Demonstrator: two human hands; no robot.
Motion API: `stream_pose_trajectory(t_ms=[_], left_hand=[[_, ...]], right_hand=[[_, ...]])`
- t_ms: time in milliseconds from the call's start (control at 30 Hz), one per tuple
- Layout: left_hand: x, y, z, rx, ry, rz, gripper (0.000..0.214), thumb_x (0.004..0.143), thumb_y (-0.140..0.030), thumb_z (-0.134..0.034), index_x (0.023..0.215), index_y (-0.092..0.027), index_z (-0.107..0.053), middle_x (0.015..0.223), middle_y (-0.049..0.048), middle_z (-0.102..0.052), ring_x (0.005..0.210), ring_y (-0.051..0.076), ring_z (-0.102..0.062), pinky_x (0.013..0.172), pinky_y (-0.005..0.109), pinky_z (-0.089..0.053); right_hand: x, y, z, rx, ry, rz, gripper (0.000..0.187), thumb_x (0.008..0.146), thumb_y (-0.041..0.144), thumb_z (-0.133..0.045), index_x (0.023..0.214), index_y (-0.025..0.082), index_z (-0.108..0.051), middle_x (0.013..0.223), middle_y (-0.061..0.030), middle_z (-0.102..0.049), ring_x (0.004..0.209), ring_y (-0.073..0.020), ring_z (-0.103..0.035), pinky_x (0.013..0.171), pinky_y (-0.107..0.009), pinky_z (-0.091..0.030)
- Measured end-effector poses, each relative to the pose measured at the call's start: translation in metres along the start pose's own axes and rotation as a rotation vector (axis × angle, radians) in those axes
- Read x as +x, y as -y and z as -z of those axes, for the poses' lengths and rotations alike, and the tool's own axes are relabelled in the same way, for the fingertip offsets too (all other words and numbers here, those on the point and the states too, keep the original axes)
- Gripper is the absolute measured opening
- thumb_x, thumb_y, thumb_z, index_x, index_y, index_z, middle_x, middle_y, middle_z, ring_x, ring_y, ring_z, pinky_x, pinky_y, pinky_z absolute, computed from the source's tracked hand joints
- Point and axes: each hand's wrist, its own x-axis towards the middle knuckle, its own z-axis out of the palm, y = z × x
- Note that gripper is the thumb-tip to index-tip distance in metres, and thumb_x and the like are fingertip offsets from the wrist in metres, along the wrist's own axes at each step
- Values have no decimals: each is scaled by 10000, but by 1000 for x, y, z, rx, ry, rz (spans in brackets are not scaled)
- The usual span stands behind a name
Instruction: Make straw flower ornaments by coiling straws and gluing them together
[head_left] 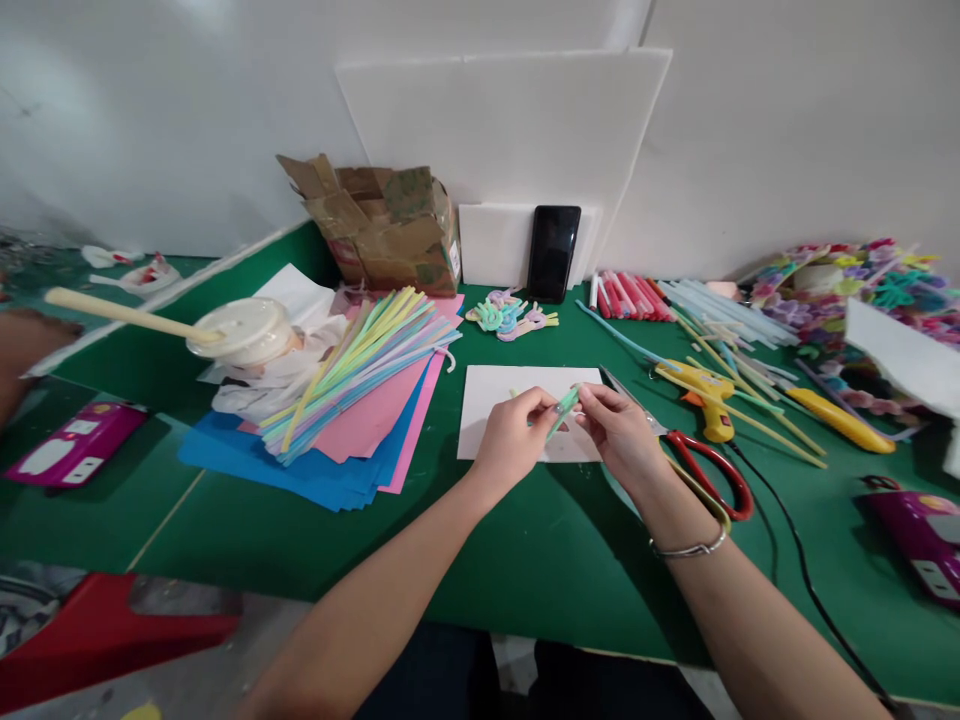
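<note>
My left hand (pixel 521 425) and my right hand (pixel 613 425) meet above a white sheet (pixel 480 400) on the green table. A short green pipe cleaner (pixel 568 402) is pinched between the fingertips of both hands; its exact shape is partly hidden by the fingers. Scissors with red handles (pixel 731 462) lie beside my right wrist, their blades partly behind that hand. Beyond the sheet sits a small group of coiled pastel pipe cleaner shapes (pixel 510 315).
At left, pastel pipe cleaners (pixel 375 370) lie over blue sheets (pixel 300 460), near a lidded white tub (pixel 251 330). A yellow glue gun (pixel 701 390) trails a cord at right. A phone (pixel 553 255) and a cardboard box (pixel 390 235) stand behind. Another person's hand (pixel 30 345) shows far left.
</note>
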Motion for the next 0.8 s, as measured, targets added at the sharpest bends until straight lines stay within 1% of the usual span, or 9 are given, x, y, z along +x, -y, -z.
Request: stream_pose_trajectory(t_ms=[200, 333, 433, 533, 633, 733, 800], left_hand=[[-1, 1, -2, 73, -69, -67, 116, 807, -153, -499, 727, -198, -569, 721, -11, -656, 685, 121, -602, 637, 224, -441], [-1, 3, -2, 139, -72, -99, 100, 820, -172, -499, 793, -203, -591, 758, -5, -665, 682, 122, -594, 624, 225, -444], [-1, 3, -1, 157, -57, -106, 101, 828, -180, -499, 817, -199, -597, 767, -2, -664, 685, 119, -592, 621, 218, -442], [-1, 4, -1, 105, -34, -100, 100, 824, -172, -504, 806, -197, -598, 769, -4, -664, 697, 118, -597, 634, 216, -451], [1, 5, -1, -2, 6, -81, 104, 824, -171, -504, 802, -194, -603, 777, 0, -668, 729, 120, -613, 665, 218, -469], [2, 6, -1, -108, 53, -69, 119, 831, -178, -499, 808, -190, -615, 800, 8, -677, 776, 125, -631, 714, 226, -485], [3, 6, -1, -134, 62, -67, 125, 832, -179, -499, 806, -191, -621, 810, 11, -681, 787, 130, -637, 732, 236, -492]], right_hand=[[-1, 1, 0, -3, -20, 0, 296, 409, 377, -843, 624, 224, -709, 601, 48, -626, 540, -48, -550, 512, -137, -489], [0, 0, 2, -15, -8, 8, 274, 457, 376, -833, 652, 228, -708, 616, 43, -629, 564, -63, -560, 526, -158, -494], [1, 0, 3, 1, -8, -5, 278, 461, 372, -833, 655, 220, -704, 639, 40, -629, 577, -63, -559, 530, -161, -489], [0, 1, 1, 5, 3, -16, 292, 446, 382, -836, 644, 216, -700, 627, 42, -618, 570, -63, -552, 525, -161, -487], [-1, 2, 0, 4, 19, -16, 298, 440, 389, -839, 632, 213, -693, 601, 50, -605, 546, -51, -537, 526, -152, -485], [-1, 2, 0, 0, 33, 0, 287, 460, 392, -832, 628, 213, -684, 595, 52, -601, 535, -53, -533, 531, -163, -489], [0, 1, 1, -6, 36, 12, 277, 474, 390, -828, 631, 215, -681, 601, 47, -606, 537, -62, -537, 538, -180, -494]])
